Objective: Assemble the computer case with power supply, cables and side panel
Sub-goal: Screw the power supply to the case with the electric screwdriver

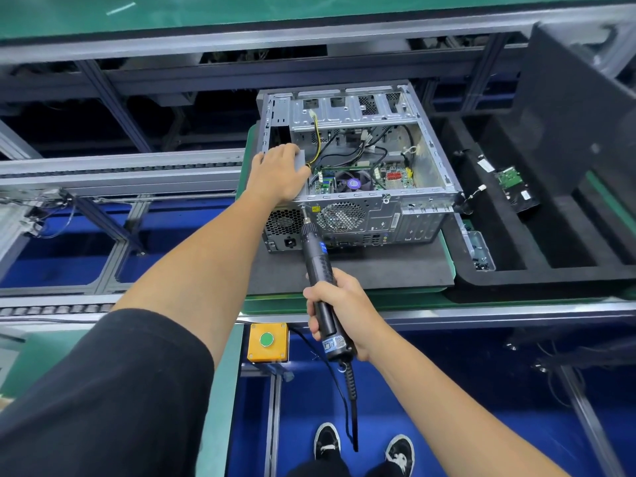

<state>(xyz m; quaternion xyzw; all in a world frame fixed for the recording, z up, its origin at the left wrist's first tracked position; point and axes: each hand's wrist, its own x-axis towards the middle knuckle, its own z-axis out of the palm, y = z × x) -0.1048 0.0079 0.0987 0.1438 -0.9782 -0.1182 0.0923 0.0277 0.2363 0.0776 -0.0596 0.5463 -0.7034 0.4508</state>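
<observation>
Item: open computer case (358, 160), lying on its side on a dark foam mat (378, 266) atop a green-edged pallet on the assembly line; open side faces up, rear panel faces the person. Contents visible: motherboard with CPU fan (352, 183), yellow and black cables (318, 146) trailing from the power supply (301, 156), which sits in the near-left corner of the case, its vent grille and mains socket showing at the rear panel. Left hand (280, 173): laid over the power supply from above, fingers bent over its far edge, pressing it into its corner. Right hand (339, 313): fingers wrapped fully round the grip of an electric screwdriver (318, 270), corded at its base. Key relation: the screwdriver's long axis runs from the right hand up and slightly left toward the rear panel, bit tip meeting the panel at the upper right edge of the power supply grille, just below the left wrist; whether a screw sits on the bit cannot be told. Judgement: step in hand is fastening the power supply, with the side panel not yet fitted. Surroundings: black foam tray (516, 256) to the right holding a circuit board, a clear bin of screws (481, 249) beside the mat, a yellow box with a green button (267, 341) at the near rail, roller conveyor rails, blue floor.
</observation>
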